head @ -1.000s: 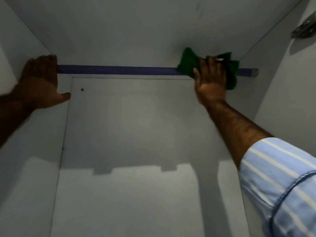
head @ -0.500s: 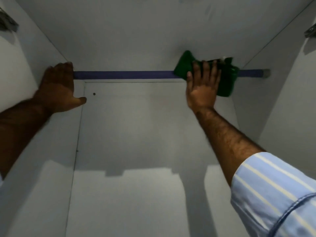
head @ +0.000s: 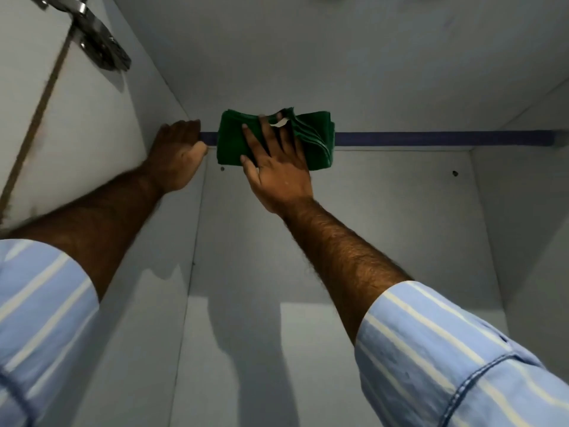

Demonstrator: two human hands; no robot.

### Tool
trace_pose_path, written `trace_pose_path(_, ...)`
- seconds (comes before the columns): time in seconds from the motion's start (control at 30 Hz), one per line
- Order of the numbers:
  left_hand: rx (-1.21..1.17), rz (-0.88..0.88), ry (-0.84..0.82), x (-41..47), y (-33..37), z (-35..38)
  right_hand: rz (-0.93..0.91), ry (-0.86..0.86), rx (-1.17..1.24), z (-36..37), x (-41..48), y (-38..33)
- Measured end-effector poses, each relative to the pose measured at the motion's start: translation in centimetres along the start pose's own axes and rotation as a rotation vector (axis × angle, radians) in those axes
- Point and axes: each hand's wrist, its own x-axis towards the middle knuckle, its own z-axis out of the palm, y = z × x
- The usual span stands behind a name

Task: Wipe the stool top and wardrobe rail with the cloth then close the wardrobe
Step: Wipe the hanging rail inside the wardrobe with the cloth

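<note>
The wardrobe (head: 338, 241) fills the view from inside, its pale back panel, side walls and top panel all bare and grey. The dark blue rail (head: 431, 139) runs across it just under the top panel, from the left wall to a bracket at the right wall, and serves here as the landmark. Below the rail, two forearms reach up, each coming out of a light blue sleeve (head: 446, 359) with white stripes. Well above the rail's left end, a metal hinge (head: 95, 41) sits on the left wall near the door edge. The left hand (head: 177, 158) is at the rail's left end, fingers curled over the bar where it meets the wall, thumb tucked beneath it. Just to the right of that hand, the folded green cloth (head: 317, 140) is draped over the rail and hangs a little below it. The right hand (head: 277, 167) lies flat on the cloth with fingers spread, pressing it against the rail rather than gripping it. A small white tag (head: 279, 122) shows between the fingertips.
</note>
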Motion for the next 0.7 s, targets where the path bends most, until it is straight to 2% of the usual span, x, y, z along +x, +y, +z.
trace_pose_path(0.07, -0.155, -0.057, 0.044, 0.1, 0.6, -0.5, -0.006, -0.006, 0.048, -0.1, 0.1, -0.1)
trace_pose_path(0.2, -0.612, -0.398, 0.053, 1.4, 2.9, -2.5, -0.01, -0.07, 0.107, -1.0, 0.5, 0.3)
trace_pose_path(0.3, -0.652, -0.411, 0.036, 1.7, 4.3, -2.7, -0.023, -0.093, 0.162, -2.2, 0.8, 0.9)
trace_pose_path(0.4, -0.743, -0.465, 0.096, 1.9, 5.0, -2.6, -0.022, -0.104, 0.279, -3.7, 1.1, 2.0)
trace_pose_path(0.47, -0.811, -0.481, 0.126, 2.1, 5.8, -2.7, 0.0, -0.072, 0.271, -4.5, 1.5, 2.9)
trace_pose_path(0.53, -0.827, -0.503, 0.15, 2.3, 6.4, -2.7, 0.094, 0.039, 0.181, -4.9, 1.7, 3.9)
trace_pose_path(0.6, -0.786, -0.508, 0.182, 2.2, 6.7, -2.5, 0.287, 0.097, 0.132, -5.4, 1.7, 5.3)
trace_pose_path(0.7, -0.821, -0.503, 0.263, 1.8, 7.1, -2.5, 0.482, 0.004, 0.227, -6.4, 1.6, 7.2)
